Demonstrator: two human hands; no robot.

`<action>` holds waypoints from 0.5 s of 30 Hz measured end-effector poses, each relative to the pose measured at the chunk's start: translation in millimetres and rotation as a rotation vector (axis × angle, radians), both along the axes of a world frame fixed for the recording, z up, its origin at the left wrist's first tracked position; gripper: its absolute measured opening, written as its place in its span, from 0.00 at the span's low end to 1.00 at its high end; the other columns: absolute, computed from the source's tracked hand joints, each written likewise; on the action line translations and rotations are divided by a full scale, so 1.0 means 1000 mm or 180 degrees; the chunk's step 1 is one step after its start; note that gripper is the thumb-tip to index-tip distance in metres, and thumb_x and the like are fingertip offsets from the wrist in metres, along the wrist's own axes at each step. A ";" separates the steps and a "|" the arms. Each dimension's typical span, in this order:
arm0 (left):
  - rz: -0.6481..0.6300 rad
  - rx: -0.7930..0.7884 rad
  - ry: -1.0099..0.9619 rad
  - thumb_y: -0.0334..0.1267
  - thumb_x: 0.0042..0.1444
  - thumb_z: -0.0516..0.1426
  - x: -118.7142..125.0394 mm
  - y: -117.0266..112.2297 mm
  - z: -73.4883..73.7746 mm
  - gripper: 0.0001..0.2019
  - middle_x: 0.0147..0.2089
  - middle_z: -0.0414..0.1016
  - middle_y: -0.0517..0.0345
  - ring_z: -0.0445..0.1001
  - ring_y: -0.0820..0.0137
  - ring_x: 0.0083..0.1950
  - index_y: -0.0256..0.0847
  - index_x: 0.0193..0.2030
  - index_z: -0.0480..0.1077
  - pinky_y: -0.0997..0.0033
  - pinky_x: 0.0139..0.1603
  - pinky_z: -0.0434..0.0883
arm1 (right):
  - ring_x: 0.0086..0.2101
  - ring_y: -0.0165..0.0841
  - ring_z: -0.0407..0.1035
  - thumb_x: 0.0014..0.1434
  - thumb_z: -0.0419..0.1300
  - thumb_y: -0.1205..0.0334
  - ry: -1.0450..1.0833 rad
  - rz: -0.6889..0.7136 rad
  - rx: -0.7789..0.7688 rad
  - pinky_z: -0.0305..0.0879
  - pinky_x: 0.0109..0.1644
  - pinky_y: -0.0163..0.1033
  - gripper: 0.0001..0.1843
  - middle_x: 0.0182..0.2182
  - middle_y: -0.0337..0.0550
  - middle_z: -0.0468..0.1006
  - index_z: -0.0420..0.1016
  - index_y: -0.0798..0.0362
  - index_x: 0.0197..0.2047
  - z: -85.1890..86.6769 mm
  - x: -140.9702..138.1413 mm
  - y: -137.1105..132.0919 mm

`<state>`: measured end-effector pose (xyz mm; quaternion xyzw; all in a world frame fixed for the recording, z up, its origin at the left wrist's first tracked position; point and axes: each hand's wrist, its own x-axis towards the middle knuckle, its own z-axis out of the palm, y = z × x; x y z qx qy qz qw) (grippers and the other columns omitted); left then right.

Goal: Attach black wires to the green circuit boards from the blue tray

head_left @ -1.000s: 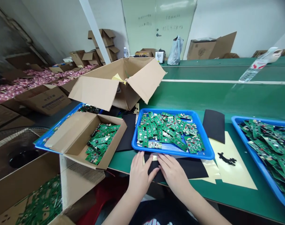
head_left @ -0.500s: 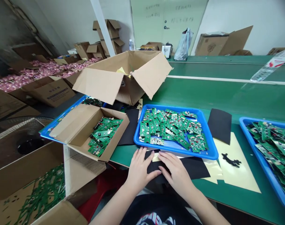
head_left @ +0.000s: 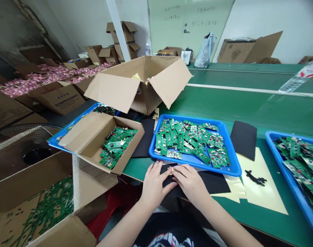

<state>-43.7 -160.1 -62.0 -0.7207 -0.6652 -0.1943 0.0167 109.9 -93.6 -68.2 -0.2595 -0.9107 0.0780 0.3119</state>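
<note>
My left hand (head_left: 153,183) rests on a black foam-like sheet (head_left: 168,168) at the front edge of the bench, its fingers stretched and its thumb apart from the index finger. Beside it, my right hand (head_left: 191,180) has its fingers drawn together at a small pale strip (head_left: 171,171) on that sheet; the exact grip is partly hidden. Both index fingertips come close together there. Just beyond my hands, a blue tray (head_left: 235,168) holds many green circuit boards (head_left: 191,139). Another black piece (head_left: 214,181) lies under the tray's near edge.
Left of the tray stands a cardboard box (head_left: 132,151) of circuit boards, with a larger open carton (head_left: 156,97) behind. To the right are a black sheet (head_left: 243,139), yellowish backing paper (head_left: 269,197) with black scraps (head_left: 255,177), and another blue tray (head_left: 291,185). A fan (head_left: 36,156) stands left.
My right hand has shifted slightly left, and its fingers have drawn in over the pale strip, covering more of it. My left hand stays on the black sheet. The camera view has shifted slightly.
</note>
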 end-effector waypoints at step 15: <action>-0.0005 0.0011 0.0002 0.49 0.51 0.60 0.000 0.001 0.001 0.20 0.56 0.71 0.41 0.70 0.50 0.56 0.46 0.50 0.73 0.44 0.53 0.69 | 0.35 0.36 0.74 0.63 0.50 0.71 0.0268 0.0492 0.0182 0.73 0.42 0.42 0.12 0.34 0.48 0.80 0.75 0.57 0.38 0.012 0.000 0.006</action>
